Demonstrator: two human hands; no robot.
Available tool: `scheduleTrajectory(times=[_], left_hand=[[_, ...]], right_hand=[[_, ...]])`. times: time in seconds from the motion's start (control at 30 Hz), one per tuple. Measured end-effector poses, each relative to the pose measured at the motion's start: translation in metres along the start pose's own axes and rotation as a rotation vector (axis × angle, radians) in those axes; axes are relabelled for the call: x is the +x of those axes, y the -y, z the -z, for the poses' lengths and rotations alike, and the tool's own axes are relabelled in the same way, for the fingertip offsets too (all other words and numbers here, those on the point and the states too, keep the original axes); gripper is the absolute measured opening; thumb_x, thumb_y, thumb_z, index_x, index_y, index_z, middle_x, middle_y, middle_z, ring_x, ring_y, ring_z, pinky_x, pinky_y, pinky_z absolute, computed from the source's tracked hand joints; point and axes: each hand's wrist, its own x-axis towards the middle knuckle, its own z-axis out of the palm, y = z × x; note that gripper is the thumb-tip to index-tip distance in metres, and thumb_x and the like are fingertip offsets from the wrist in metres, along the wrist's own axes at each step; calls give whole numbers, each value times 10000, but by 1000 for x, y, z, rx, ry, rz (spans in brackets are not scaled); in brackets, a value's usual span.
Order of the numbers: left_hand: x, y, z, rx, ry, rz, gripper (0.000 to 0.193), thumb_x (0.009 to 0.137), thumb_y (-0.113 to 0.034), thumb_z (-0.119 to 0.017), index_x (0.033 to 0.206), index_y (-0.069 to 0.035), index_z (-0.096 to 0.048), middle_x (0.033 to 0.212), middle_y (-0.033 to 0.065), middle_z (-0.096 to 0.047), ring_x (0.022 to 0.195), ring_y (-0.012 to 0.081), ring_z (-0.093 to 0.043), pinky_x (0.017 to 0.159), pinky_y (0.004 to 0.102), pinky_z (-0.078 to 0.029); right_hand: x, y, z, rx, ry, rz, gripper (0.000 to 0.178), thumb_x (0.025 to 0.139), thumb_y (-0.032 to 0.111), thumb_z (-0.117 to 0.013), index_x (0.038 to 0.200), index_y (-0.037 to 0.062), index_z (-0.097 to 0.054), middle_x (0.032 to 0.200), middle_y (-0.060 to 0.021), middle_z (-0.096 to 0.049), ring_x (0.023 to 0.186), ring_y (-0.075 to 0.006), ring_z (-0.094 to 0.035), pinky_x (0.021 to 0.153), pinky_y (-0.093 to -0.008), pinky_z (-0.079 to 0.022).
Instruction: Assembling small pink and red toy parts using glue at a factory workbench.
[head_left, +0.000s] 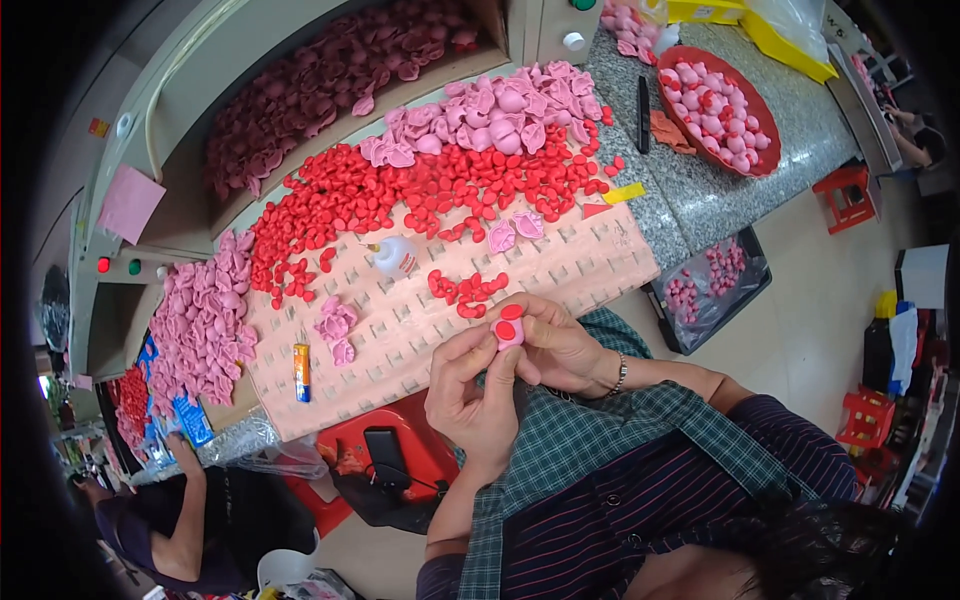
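My left hand (472, 390) and my right hand (566, 348) meet over my lap at the table's near edge. Between their fingertips they pinch a small pink rubbery piece (507, 345) with two red oval parts on it. Both hands are closed on it. Just beyond them lies a small cluster of loose red pieces (468, 289) on the pale pink mat (420, 345). Pink petal-shaped pieces (515, 231) and a white squeeze bottle (394, 255) lie farther back. An orange and blue tube (302, 374) rests to the left.
Red pieces (350, 190) and pink shells (480, 115) are heaped along the back. A red bowl (768, 150) of pink-red balls stands at right, beside a black bar (643, 115). A black crate (757, 250) sits below. At lower left, another person's arm (190, 500) reaches toward the table.
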Motion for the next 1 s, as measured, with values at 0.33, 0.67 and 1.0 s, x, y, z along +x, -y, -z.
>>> scheduleTrajectory(times=[0.33,0.67,1.0], left_hand=[[5,-3,-6,125,-132,-65,167,815,26,-757,966,9,-686,1001,146,-683,883,209,-670,775,288,-527],[6,-3,0,-256,-51,134,139,898,77,-644,1007,1,-599,1146,192,-626,1000,201,-645,883,301,-517],[2,14,10,-409,41,48,157,889,61,-663,1008,-17,-599,1175,186,-617,996,198,-643,820,286,-546]], right_hand=[[4,1,0,16,-37,-73,361,965,277,-628,1237,45,-575,1079,-71,-656,658,-117,-601,568,-227,-487],[9,6,-11,-226,6,50,327,981,215,-613,1236,14,-573,1022,-52,-611,656,-85,-510,573,-206,-419],[3,12,-15,-579,106,129,268,995,184,-589,1173,-16,-577,959,-67,-577,639,-78,-513,558,-205,-416]])
